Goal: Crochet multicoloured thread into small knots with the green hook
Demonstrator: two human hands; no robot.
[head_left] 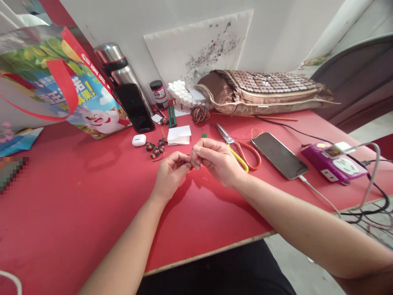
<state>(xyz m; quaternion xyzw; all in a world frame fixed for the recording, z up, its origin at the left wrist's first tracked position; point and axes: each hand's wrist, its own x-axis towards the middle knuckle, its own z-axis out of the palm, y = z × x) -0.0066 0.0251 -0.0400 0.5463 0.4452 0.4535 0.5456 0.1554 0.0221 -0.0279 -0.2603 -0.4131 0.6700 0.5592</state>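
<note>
Above the red table (116,209), my left hand (170,175) and my right hand (217,162) meet fingertip to fingertip. Both are closed in a pinch on a small dark, multicoloured yarn piece, mostly hidden by the fingers. Just beyond my right hand shows a green handle (204,135) with a thin metal shaft, and behind it a ball of multicoloured yarn (200,114). Knotted yarn pieces (157,149) lie past my left hand, beside a folded white paper (179,135). Scissors (227,137) with yellow and orange handles rest close to my right wrist.
A phone (279,155) on a charging cable and a purple power strip (336,164) lie right. At the back stand a steel flask (124,76), an upright black phone (135,107), a dark-lidded jar (159,94) and a rolled beaded mat (267,90). A colourful bag (101,116) stands left.
</note>
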